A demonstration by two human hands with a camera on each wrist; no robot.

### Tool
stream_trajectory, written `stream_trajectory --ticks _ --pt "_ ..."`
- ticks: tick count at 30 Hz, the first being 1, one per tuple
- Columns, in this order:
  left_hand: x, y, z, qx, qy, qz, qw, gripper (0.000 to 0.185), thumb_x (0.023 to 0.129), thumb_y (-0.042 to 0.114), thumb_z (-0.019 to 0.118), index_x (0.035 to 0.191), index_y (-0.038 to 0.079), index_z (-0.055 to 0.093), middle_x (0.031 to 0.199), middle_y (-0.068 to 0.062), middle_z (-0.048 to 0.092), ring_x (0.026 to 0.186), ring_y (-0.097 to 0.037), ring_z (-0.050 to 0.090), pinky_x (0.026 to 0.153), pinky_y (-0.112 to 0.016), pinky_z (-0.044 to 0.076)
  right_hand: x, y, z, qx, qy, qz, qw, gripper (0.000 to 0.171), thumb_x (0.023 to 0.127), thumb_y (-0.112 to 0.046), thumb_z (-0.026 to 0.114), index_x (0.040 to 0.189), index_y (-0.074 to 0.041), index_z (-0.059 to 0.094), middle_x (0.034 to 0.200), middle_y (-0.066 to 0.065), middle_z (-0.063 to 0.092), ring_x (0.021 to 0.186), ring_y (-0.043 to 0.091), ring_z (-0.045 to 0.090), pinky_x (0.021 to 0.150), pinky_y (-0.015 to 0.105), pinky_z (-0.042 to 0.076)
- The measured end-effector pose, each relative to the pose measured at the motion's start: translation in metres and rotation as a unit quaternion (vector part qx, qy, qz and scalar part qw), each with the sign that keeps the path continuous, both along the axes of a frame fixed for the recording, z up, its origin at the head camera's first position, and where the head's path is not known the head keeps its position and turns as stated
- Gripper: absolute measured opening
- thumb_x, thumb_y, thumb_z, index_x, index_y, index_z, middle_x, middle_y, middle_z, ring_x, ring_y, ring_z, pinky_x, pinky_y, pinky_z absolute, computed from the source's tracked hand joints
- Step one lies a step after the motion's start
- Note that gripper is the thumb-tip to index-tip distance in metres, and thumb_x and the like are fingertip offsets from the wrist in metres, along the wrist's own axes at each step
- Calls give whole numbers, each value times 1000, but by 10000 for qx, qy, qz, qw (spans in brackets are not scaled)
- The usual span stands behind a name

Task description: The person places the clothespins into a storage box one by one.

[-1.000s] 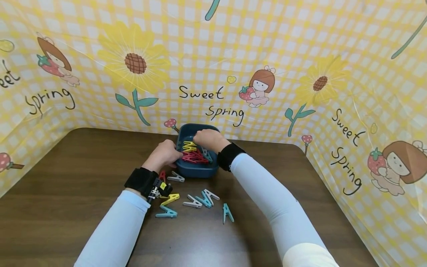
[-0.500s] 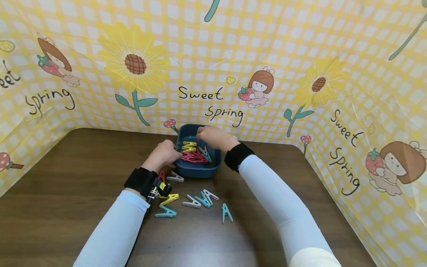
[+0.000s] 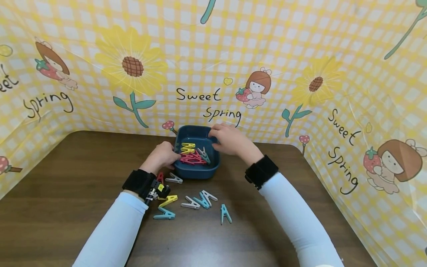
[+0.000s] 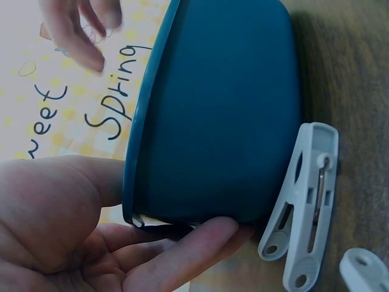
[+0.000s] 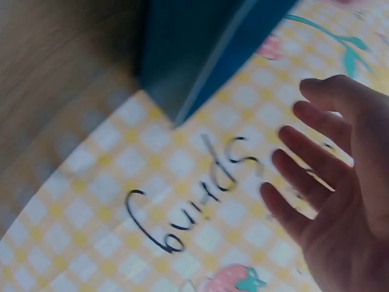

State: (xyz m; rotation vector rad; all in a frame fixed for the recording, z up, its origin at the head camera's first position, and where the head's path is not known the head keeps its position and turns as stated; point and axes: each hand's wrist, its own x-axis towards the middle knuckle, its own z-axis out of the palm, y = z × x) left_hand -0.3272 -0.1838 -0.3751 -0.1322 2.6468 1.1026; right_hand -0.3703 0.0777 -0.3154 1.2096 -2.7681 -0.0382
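I see my left hand (image 3: 162, 157) gripping the left wall of the blue tub (image 3: 197, 172), which sits on the desk (image 3: 66, 193) close to the back curtain (image 3: 213, 66). The left wrist view shows the thumb over the rim and the fingers (image 4: 188, 246) curled under the tub's base, so that hand is grasping the tub. My right hand (image 3: 230, 140) hovers over the tub's far right corner, fingers (image 5: 304, 176) spread and released, holding nothing; the right wrist view shows the open palm against the curtain's "Spring" lettering, with the tub's corner just beside it.

Inside the tub lie several pegs: a yellow peg (image 3: 187, 147) on top at the left, red pegs (image 3: 191, 158) beneath it, and a grey-teal peg (image 3: 204, 155) at the right. On the desk in front of the tub more pegs are scattered. A white peg (image 3: 174, 179) lies just beside the tub's near-left corner, close to my left fingers, and a red one (image 3: 161, 177) sits by my left wrist. Nearer me lie a yellow one (image 3: 168, 200), a teal peg (image 3: 164, 214), a white-and-teal cluster (image 3: 199, 200), and a lone teal one (image 3: 225, 214) standing apart at the right.
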Motion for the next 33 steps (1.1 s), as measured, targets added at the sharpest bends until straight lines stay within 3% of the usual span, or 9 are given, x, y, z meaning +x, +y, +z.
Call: stream_trajectory --ticks 7,13,17,24,27,30,33 --pt "2 1 3 -25 -9 -50 10000 42 107 16 63 134 -16 63 129 -35 72 86 -26 84 86 -39 69 49 27 8 -599 -482 147 9969 33 103 -25 76 132 -10 74 134 10 72 122 26 70 106 43 60" --pt "0 2 2 -12 -21 -123 9999 44 107 17 64 136 -16 62 132 -35 71 85 -25 84 88 -39 69 92 50 11 -814 -949 -310 9917 35 104 -25 74 135 -9 73 135 10 73 125 26 70 109 46 60" --pt "0 1 -1 28 53 -75 10000 42 106 17 65 133 -16 64 129 -35 72 87 -27 84 86 -39 69 106 59 7 -700 -1089 -362 9909 37 105 -26 73 136 -7 72 133 11 74 123 28 72 108 47 61" --pt "3 0 -5 98 11 -5 10000 42 106 17 65 132 -16 64 128 -35 73 91 -29 85 88 -40 69 113 73 -10 -348 -1358 -525 9887 36 103 -23 75 135 -6 71 131 12 74 118 27 74 103 46 63" --pt "3 0 -5 96 8 -32 9999 41 107 17 64 131 -16 64 127 -35 73 88 -28 84 85 -39 69 118 75 -15 -160 -1735 -779 9816 40 103 -25 76 137 -5 70 134 15 73 117 28 74 104 48 63" --pt "2 0 -4 59 76 -64 9999 42 107 17 64 132 -17 64 125 -35 74 85 -27 84 83 -39 70 125 71 -19 39 -2239 -1181 9674 47 102 -29 76 140 -3 68 137 17 73 117 28 73 107 50 61" --pt "1 1 -3 7 102 -79 9999 43 106 17 64 133 -17 63 125 -36 74 85 -27 84 83 -39 70 133 62 -24 323 -2727 -1538 9492 42 102 -36 77 129 -3 72 117 12 77 99 22 73 94 44 63"
